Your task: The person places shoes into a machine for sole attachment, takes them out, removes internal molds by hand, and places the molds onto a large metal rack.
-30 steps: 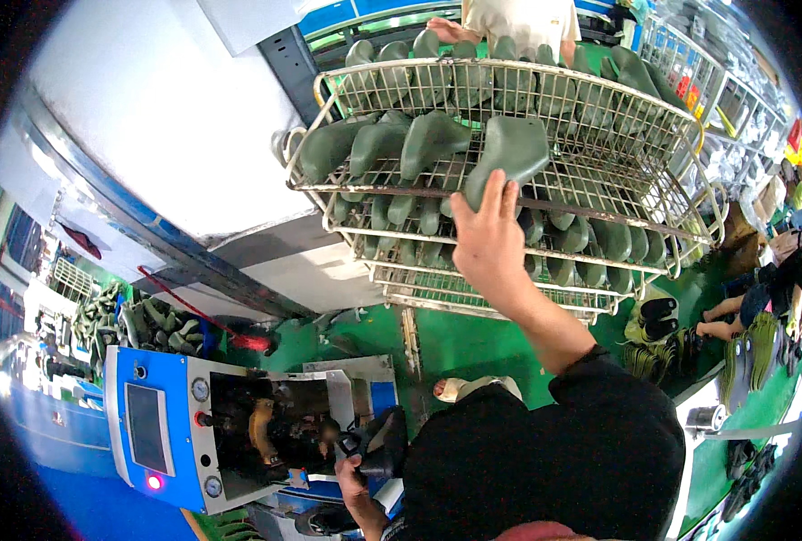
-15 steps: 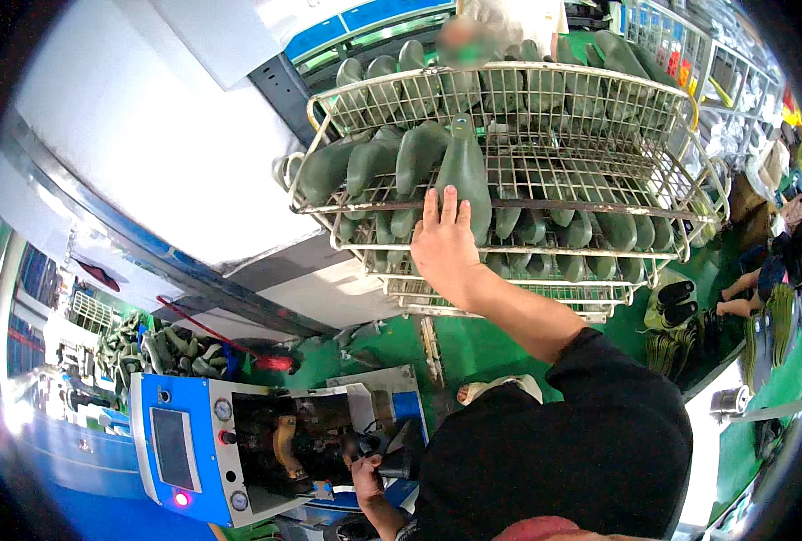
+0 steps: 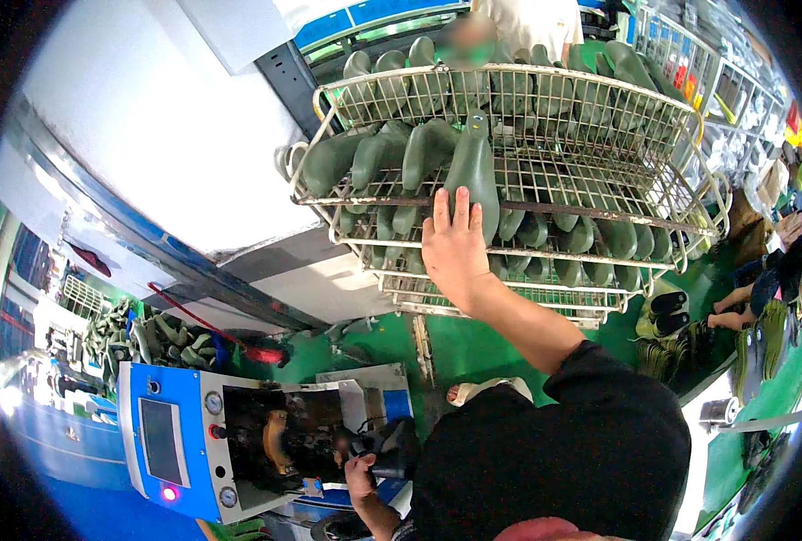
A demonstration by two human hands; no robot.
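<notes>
My right hand (image 3: 458, 257) reaches out to a wire rack (image 3: 590, 209), its fingers laid over the lower part of a green shoe last (image 3: 474, 171). That last slants across the rack's front rail, narrow end up; my thumb is hidden. Beside it, to the left, a row of similar green lasts (image 3: 380, 155) lies on the same shelf. At the lower left my left hand (image 3: 361, 478) is closed on a black piece that looks like a shoe upper (image 3: 396, 449), at the open front of a blue and white machine (image 3: 153, 442).
More lasts fill the rack's lower tiers and stand behind its back. A person in a light shirt (image 3: 532, 22) is beyond it. A heap of lasts (image 3: 162, 341) lies behind the machine. Soles (image 3: 766, 347) and dark footwear stand at the right. A white wall (image 3: 153, 162) borders the rack's left.
The view has shifted slightly, and the machine sits further left in it. My right hand and the last under it have moved a little to the right. My left hand stays at the black piece.
</notes>
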